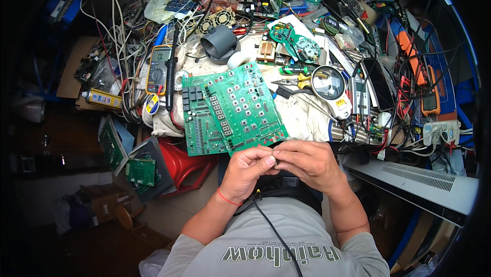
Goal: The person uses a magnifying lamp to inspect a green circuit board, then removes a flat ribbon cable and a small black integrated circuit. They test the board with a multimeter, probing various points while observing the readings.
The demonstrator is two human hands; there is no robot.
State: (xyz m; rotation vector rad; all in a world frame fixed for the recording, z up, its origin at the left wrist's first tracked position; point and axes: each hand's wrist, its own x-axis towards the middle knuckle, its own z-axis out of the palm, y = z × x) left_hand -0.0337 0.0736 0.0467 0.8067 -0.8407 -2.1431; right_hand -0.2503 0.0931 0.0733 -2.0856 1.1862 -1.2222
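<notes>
At the far left, a tangle of cables (120,37) spills over the tabletop's edge, with a yellow multimeter (158,70) just right of it and a spray can (102,98) lying nearer the rim. Below that edge, spare green boards (140,170) lean beside a red stool (181,164).

The large green circuit board (232,108) lies tilted on a pale cloth (302,116), its near corner reaching almost to the person's knuckles. The left hand (248,167) has its fingers curled together, thumb pressed toward the right hand (307,162), whose fingers are likewise closed in. Between the two sets of fingertips sits a small dark part (275,162), pinched from both sides; what it is cannot be told, being too small and mostly covered. It is held just off the board's near edge, above the person's lap, not touching the board.

Judging by this, the work seems to be in a middle stage: the board is laid out and exposed, and the small piece is being handled away from it. Nothing shows whether it belongs on the board.

To the right lie a magnifying glass (330,85), a dark phone (378,83) and a power strip (440,131). Open room is scarce: the tabletop is crowded to every edge, and the only free space is the gap near the person's body.
</notes>
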